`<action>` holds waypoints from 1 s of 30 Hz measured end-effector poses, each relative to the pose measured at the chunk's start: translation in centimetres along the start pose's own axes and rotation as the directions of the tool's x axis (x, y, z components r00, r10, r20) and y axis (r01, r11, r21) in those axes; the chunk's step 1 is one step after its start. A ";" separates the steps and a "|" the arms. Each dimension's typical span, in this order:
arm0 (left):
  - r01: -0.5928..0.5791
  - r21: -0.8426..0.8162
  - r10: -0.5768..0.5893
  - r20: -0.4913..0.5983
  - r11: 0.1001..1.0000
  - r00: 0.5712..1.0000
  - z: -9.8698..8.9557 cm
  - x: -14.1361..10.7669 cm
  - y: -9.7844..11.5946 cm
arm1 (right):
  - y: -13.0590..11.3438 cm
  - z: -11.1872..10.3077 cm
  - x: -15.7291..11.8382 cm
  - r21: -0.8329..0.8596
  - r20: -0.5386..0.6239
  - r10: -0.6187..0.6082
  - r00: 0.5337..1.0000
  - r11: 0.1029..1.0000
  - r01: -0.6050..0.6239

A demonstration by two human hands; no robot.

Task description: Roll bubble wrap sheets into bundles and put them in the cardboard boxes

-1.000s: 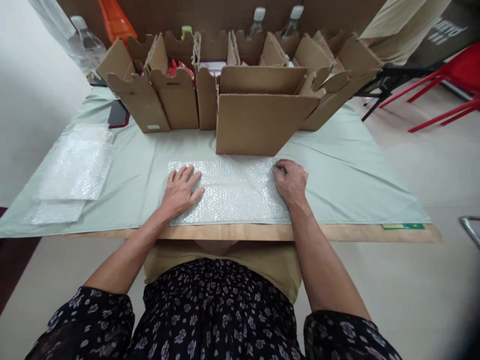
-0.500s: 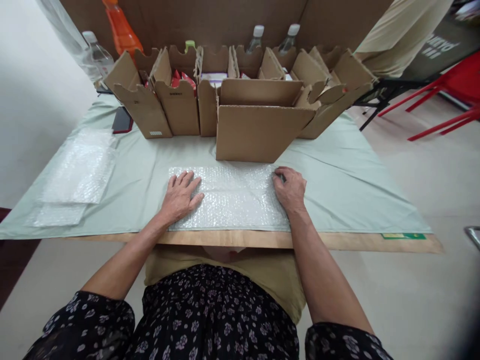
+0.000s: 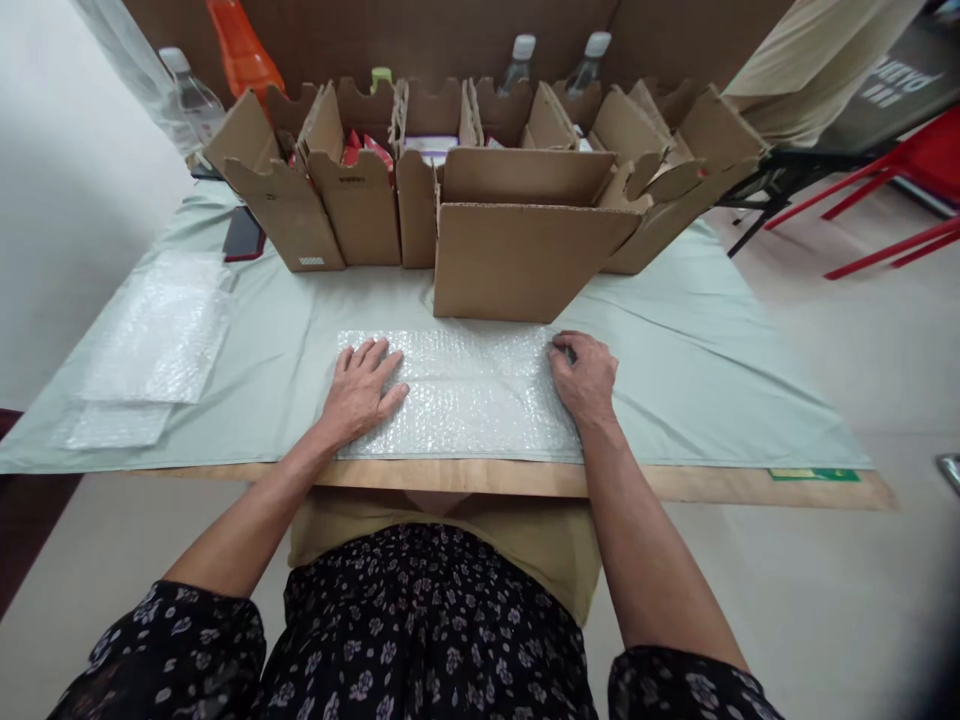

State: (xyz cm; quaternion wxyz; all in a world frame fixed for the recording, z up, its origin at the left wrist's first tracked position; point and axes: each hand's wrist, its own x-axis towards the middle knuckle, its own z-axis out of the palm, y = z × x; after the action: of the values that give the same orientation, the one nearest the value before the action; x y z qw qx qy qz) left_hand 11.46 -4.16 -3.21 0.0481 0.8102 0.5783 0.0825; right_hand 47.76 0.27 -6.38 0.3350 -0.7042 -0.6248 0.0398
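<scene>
A sheet of bubble wrap (image 3: 472, 400) lies flat at the front of the cloth-covered table. My left hand (image 3: 364, 390) rests palm down on its left end, fingers spread. At the opposite end, my right hand (image 3: 585, 375) has its fingers curled and closed on the right edge of the sheet; the fingertips are partly hidden. Just beyond the sheet stands an open cardboard box (image 3: 517, 260), with its plain side facing me.
Behind it is a row of open cardboard bins (image 3: 360, 210) with packets inside. An orange bottle (image 3: 244, 50) and clear bottles stand at the back. More bubble wrap (image 3: 161, 330) and a dark phone (image 3: 244, 235) lie left. A red chair (image 3: 892, 190) is at right.
Both hands stay in place on the bubble wrap. Only the camera view has shifted slightly.
</scene>
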 end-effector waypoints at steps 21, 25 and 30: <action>0.001 0.009 -0.001 0.005 1.000 1.000 0.0 0.0 0.0 | -0.1 -0.2 0.1 0.015 0.015 0.026 1.000 1.000 -0.026; 0.004 0.018 -0.005 0.018 1.000 1.000 -0.1 0.0 0.1 | -0.1 -0.2 0.1 0.007 0.029 0.033 0.999 0.999 -0.033; 0.017 0.006 -0.017 0.030 1.000 0.999 -0.1 0.0 0.1 | -0.4 -0.2 0.1 -0.025 0.051 0.042 0.998 0.999 -0.041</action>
State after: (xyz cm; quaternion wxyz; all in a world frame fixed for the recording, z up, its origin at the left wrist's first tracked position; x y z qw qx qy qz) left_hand 11.55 -4.16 -3.05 0.0552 0.8066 0.5846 0.0680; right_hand 47.55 0.26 -6.02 0.3093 -0.7197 -0.6190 0.0572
